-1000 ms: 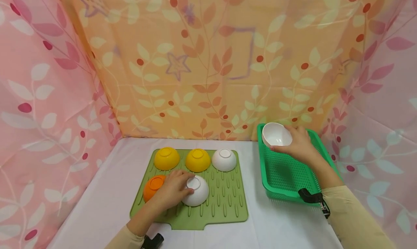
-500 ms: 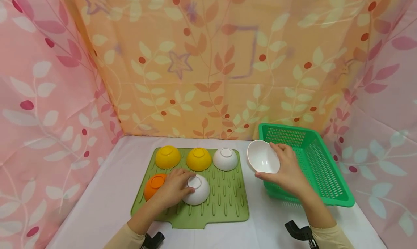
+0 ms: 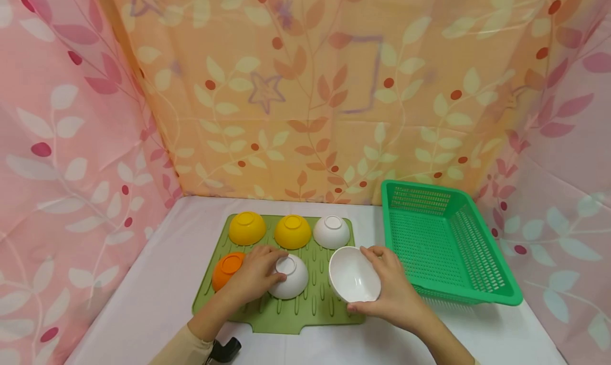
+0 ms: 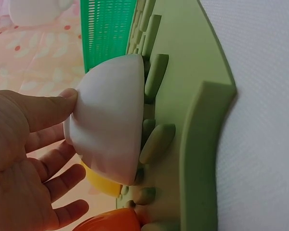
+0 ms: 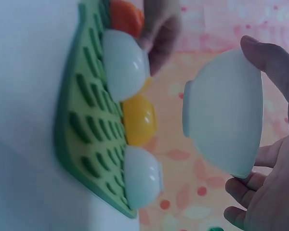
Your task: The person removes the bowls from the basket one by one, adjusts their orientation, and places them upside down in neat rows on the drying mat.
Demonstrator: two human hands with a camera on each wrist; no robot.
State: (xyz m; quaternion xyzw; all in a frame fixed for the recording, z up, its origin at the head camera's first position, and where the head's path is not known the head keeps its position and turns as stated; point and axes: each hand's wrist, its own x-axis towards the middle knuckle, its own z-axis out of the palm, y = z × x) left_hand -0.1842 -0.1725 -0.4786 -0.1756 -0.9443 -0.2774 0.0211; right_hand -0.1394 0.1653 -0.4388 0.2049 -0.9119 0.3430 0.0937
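Note:
My right hand (image 3: 393,293) grips a white bowl (image 3: 354,276) by its rim, thumb on one side and fingers on the other. That bowl hangs tilted over the right part of a green drying mat (image 3: 281,321), its hollow side showing in the head view. At the mat's front middle, a second white bowl (image 4: 108,115) lies upside down, and my left hand (image 3: 258,274) pinches it by the foot ring. Left of it, partly hidden by that hand, is an upturned orange bowl (image 3: 226,269). Behind stand two upturned yellow bowls (image 3: 293,232) and another white bowl (image 3: 331,232).
A green perforated basket (image 3: 496,248) stands right of the mat, with no bowl visible inside. Flowered cloth (image 3: 305,89) hangs at the back and both sides. White cloth (image 3: 143,280) covers the table.
My right hand has carried the white bowl from over the basket leftward and nearer, to above the mat's right side. The left hand stays at its bowl.

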